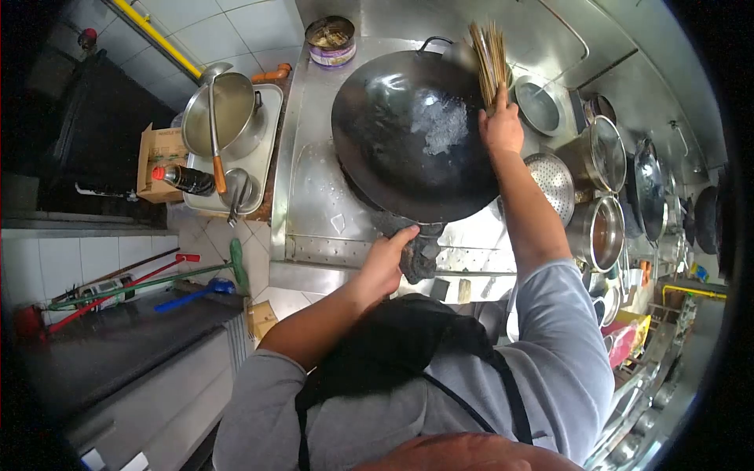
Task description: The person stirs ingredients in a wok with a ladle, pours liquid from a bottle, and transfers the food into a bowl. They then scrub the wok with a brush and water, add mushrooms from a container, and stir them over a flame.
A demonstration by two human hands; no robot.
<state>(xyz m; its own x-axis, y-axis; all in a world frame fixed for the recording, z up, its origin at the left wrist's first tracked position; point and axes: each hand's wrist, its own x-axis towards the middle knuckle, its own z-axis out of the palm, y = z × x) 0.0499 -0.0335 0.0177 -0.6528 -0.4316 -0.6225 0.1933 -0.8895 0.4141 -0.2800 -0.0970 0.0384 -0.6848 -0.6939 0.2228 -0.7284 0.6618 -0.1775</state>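
A large black wok point(377, 165) sits over the steel stove, with a small patch of foamy water toward its right side. At its near edge my left hand point(385, 265) is closed around the handle, over a dark grey cloth point(420, 255) wrapped there. My right hand point(501, 129) grips the lower end of a bamboo wok brush point(488, 59) at the wok's far right rim. The bristles point up and away from me, and the brush is raised beside the rim. A loop handle point(436, 41) shows on the wok's far side.
An open can point(330, 41) stands behind the wok. On the left, a tray point(271, 118) holds a pot point(224, 118), a ladle point(214, 125) and a dark bottle point(184, 180). A strainer point(550, 184), a steel pot point(601, 231) and several other pots crowd the right side.
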